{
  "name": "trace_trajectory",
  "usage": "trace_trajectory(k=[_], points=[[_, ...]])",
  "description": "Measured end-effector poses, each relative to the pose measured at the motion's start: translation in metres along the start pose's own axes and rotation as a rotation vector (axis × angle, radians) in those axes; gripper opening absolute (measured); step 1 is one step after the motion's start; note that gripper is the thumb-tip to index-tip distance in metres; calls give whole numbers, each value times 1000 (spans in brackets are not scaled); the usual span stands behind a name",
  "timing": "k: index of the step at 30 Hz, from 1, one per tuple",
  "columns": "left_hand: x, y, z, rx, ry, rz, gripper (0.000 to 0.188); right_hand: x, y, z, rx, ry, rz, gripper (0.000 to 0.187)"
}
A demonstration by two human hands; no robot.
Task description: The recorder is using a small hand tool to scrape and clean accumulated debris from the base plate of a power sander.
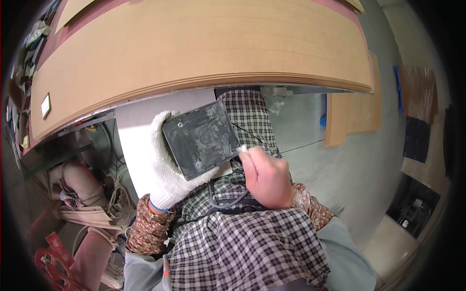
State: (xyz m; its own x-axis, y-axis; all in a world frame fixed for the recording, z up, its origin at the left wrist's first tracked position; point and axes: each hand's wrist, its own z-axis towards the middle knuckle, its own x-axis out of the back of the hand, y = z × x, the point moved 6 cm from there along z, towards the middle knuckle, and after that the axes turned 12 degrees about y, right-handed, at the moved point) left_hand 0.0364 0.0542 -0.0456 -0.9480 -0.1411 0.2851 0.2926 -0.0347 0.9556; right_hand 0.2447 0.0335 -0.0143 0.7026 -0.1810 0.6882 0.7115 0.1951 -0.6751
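1. I see my left hand [165,165] in a white knit glove, wrapped around the left edge of a flat black rectangular box [201,139] — fingers curled behind it, thumb side toward me, holding it tilted above my lap.
2. My right hand [266,177] is bare and closed narrow, pinching a small white scrap [243,149] against the box's right edge.
3. The box sits just under the front edge of a stack of thin wooden sheets [194,48], over my checked apron [242,242].
4. Counts: one box, four screws showing near its corners, one black cable [228,201] looping below it, two hands.
5. Hard to read — the scrap is too small to identify, and where the cable ends is hidden behind my right hand.
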Motion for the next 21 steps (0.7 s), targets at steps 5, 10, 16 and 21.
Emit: trace_trajectory(k=[5, 10, 16, 21], points=[[-3, -8, -21, 124, 119, -144, 125, -5, -1, 5, -14, 22, 73, 27], [3, 13, -34, 41, 207, 117, 100, -4, 2, 7, -54, -2, 30, 21], [-6, 18, -36, 40, 286, 115, 87, -7, 0, 9, -60, -31, 44, 21], [-13, 20, -42, 47, 370, 110, 76, -7, 0, 11, -43, -39, -6, 22]])
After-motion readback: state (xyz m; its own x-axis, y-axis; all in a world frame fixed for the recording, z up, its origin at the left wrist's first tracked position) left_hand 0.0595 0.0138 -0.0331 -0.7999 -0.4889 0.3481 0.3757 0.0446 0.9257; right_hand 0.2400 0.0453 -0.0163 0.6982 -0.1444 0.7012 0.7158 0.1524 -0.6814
